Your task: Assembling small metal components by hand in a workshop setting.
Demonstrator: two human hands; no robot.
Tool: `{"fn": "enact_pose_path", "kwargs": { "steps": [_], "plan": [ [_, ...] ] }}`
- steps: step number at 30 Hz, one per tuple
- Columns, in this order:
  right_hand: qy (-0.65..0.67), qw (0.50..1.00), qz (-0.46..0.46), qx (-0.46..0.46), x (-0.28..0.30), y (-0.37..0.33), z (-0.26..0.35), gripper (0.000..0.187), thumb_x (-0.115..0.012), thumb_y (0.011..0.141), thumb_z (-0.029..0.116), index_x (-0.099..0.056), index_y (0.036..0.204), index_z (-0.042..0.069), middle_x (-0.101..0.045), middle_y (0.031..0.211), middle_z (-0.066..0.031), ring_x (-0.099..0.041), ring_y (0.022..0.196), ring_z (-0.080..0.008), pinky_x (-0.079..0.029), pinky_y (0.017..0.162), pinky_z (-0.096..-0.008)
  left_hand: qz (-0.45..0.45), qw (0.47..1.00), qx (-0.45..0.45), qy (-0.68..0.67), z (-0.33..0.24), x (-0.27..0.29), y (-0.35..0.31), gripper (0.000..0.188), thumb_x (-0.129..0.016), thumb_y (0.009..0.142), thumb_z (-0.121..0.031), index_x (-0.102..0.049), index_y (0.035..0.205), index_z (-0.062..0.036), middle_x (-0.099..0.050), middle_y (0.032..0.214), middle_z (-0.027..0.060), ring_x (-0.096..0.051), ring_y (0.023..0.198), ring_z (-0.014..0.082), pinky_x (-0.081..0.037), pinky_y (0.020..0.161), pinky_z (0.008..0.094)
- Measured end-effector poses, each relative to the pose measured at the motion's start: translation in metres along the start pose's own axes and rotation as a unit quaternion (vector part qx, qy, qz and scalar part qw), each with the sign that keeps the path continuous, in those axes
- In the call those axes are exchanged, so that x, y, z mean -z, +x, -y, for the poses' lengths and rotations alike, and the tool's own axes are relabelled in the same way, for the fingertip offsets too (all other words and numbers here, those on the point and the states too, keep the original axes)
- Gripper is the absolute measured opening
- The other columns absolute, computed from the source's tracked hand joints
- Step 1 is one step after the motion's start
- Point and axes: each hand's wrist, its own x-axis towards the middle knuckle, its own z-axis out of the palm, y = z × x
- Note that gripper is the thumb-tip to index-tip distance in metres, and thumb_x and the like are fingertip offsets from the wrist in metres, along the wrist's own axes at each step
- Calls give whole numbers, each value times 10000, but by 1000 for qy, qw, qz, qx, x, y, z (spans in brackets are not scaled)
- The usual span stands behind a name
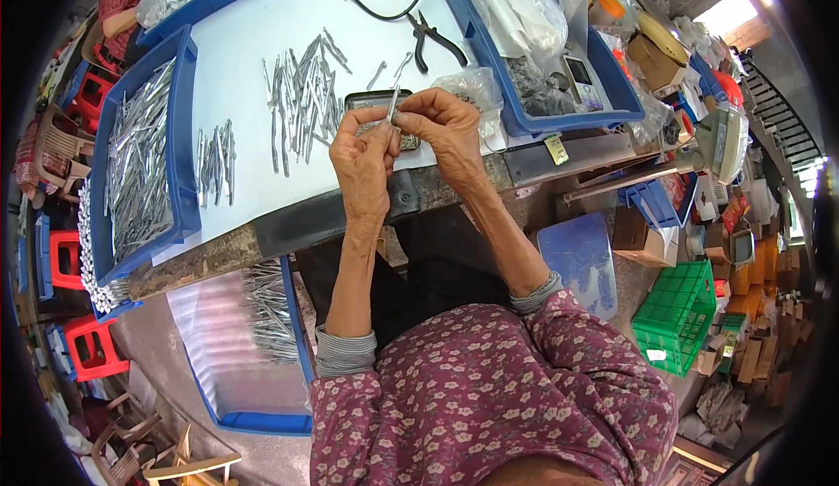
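Near the table's front edge, my left hand [362, 167] and my right hand [447, 141] meet with their fingertips pinched on one slim silver metal strip [394, 101]. The strip points up and away from me. Partly hidden under my fingers is a small dark rectangular tin [367, 97], with small bits in it. To the left on the white table surface [240, 66] lies a loose pile of similar silver strips [306, 97]. A smaller row of strips [216, 161] is further left. Beyond my hands rest black-handled pliers [430, 42].
A blue tray [185, 136] full of silver strips stands at the left. Another blue tray [568, 121] at the right holds plastic bags and dark parts. Below the table is a blue-edged tray [262, 421] with more strips. A green crate [675, 318] and red stools [94, 346] stand around.
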Motion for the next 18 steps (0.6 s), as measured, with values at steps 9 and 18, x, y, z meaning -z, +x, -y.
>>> {"fn": "enact_pose_path", "kwargs": {
  "steps": [9, 18],
  "plan": [
    [-47, 998, 9, 38, -1, 1, -2, 114, -633, 737, 21, -592, 836, -16, -610, 751, -35, -567, 689, -71, -468, 622, -190, -6, 1000, 7, -6, -1, 0, 1, 130, -533, 817, -66, -506, 929, -6, -480, 576, -4, -315, 402, 4, -187, 335, 139],
    [52, 997, 56, -27, 7, 11, -1, 138, -659, 699, 3, -576, 807, -9, -598, 727, -33, -558, 665, -73, -461, 605, -191, 43, 995, 63, -68, -15, 8, 0, 100, -497, 825, -51, -504, 913, -4, -466, 564, -13, -319, 429, -6, -188, 356, 138]
  ]
}}
